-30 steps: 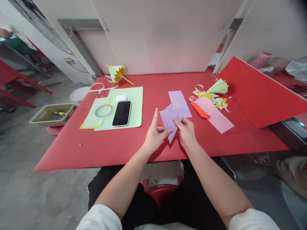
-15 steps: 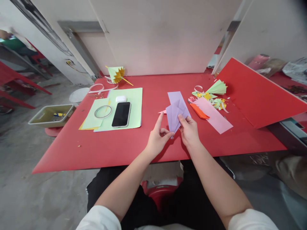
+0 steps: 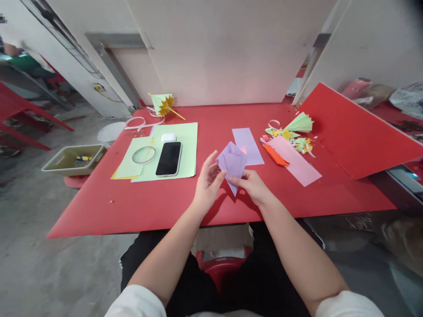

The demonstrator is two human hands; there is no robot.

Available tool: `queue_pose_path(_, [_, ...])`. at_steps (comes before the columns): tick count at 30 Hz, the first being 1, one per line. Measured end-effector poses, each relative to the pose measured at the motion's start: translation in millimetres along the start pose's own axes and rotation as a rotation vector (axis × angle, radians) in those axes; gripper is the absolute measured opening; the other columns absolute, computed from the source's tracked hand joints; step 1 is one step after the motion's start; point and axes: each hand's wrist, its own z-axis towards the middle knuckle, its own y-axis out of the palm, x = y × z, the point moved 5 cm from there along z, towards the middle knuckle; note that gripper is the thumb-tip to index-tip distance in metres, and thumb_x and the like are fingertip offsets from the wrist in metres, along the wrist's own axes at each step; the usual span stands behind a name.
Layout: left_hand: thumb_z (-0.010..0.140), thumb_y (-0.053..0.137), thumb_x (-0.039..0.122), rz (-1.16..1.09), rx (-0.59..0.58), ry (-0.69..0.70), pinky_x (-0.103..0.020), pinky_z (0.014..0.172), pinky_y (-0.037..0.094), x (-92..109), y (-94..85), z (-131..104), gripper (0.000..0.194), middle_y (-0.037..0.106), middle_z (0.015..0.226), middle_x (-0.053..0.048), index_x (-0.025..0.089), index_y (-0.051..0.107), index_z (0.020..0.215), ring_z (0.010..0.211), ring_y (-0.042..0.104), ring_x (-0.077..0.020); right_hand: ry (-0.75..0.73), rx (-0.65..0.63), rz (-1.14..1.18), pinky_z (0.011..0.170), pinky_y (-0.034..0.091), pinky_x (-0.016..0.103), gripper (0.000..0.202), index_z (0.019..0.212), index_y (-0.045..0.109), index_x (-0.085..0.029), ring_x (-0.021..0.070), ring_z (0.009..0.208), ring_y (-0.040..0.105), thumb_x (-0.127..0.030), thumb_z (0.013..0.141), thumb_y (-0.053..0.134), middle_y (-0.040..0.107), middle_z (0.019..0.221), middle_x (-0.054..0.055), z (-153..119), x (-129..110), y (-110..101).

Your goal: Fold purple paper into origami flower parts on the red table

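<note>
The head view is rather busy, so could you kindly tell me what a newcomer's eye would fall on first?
Most likely the folded purple paper, held by the right hand over the red table, with the left hand close at its left side. Next, perhaps, the orange tool at the right, by the pink strip, and the black-screened phone on green paper at the left.

Grips folded purple paper (image 3: pixel 234 160) with right hand (image 3: pixel 254 187), touches it with left hand (image 3: pixel 207 182), over red table (image 3: pixel 148 209), right of phone (image 3: pixel 168 159).
</note>
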Motion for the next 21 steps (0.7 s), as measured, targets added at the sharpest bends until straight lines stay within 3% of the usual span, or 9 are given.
queue_pose_path(5, [0.075, 0.065, 0.022, -0.145, 0.015, -0.096, -0.029, 0.072, 0.051, 1, 2.1, -1, 0.097, 0.068, 0.084, -0.002, 0.029, -0.004, 0.143, 0.072, 0.064, -0.0130, 0.024, -0.117, -0.026, 0.083, 0.046, 0.036, 0.028, 0.088, 0.072, -0.020, 0.0203, 0.089, 0.065, -0.033, 0.064, 0.074, 0.072, 0.088, 0.005, -4, 3, 11])
queue_pose_path(8, [0.072, 0.067, 0.018, -0.109, 0.089, -0.135, -0.028, 0.067, 0.051, 1, -0.7, -1, 0.102, 0.067, 0.077, 0.000, 0.029, -0.006, 0.143, 0.065, 0.062, -0.0119, 0.051, -0.070, -0.056, 0.074, 0.048, 0.033, 0.031, 0.090, 0.071, -0.019, 0.0195, 0.083, 0.065, -0.034, 0.064, 0.073, 0.072, 0.087, 0.005, -3, 5, 13])
queue_pose_path(15, [0.075, 0.065, 0.024, -0.029, 0.218, -0.108, -0.034, 0.077, 0.052, -5, -16.4, 5, 0.097, 0.064, 0.101, -0.005, 0.031, -0.003, 0.143, 0.084, 0.064, -0.0162, 0.038, 0.043, -0.033, 0.056, 0.047, 0.023, 0.022, 0.080, 0.067, -0.017, 0.0110, 0.059, 0.060, -0.035, 0.067, 0.069, 0.066, 0.065, 0.000, 0, 6, 6])
queue_pose_path(17, [0.078, 0.062, 0.026, 0.192, 0.301, -0.008, -0.038, 0.083, 0.050, 3, -29.4, 5, 0.090, 0.061, 0.108, -0.007, 0.031, 0.001, 0.143, 0.092, 0.062, -0.0183, 0.107, -0.024, -0.083, 0.044, 0.041, 0.020, 0.019, 0.073, 0.063, -0.017, 0.0080, 0.044, 0.052, -0.035, 0.069, 0.067, 0.059, 0.053, -0.003, -1, 9, 3])
queue_pose_path(19, [0.078, 0.061, 0.026, 0.544, 0.411, 0.217, -0.042, 0.095, 0.042, 24, -38.2, 0, 0.075, 0.051, 0.126, -0.011, 0.029, 0.021, 0.141, 0.113, 0.051, -0.0227, 0.191, -0.147, -0.180, 0.035, 0.031, 0.018, 0.020, 0.065, 0.057, -0.017, 0.0057, 0.035, 0.041, -0.035, 0.070, 0.066, 0.053, 0.046, -0.005, -4, 13, 0])
queue_pose_path(20, [0.079, 0.059, 0.027, 0.723, 0.404, 0.340, -0.044, 0.101, 0.036, 34, -35.9, -5, 0.063, 0.044, 0.134, -0.012, 0.026, 0.034, 0.136, 0.123, 0.042, -0.0256, 0.221, -0.204, -0.234, 0.032, 0.027, 0.018, 0.021, 0.062, 0.055, -0.018, 0.0050, 0.033, 0.038, -0.035, 0.070, 0.065, 0.052, 0.044, -0.005, -5, 15, -1])
queue_pose_path(21, [0.082, 0.056, 0.026, 0.868, 0.319, 0.433, -0.045, 0.103, 0.033, 40, -29.0, -11, 0.049, 0.041, 0.137, -0.012, 0.024, 0.045, 0.129, 0.127, 0.038, -0.0267, 0.240, -0.249, -0.286, 0.031, 0.024, 0.018, 0.022, 0.060, 0.053, -0.018, 0.0045, 0.032, 0.036, -0.035, 0.069, 0.065, 0.052, 0.044, -0.005, -7, 16, -1])
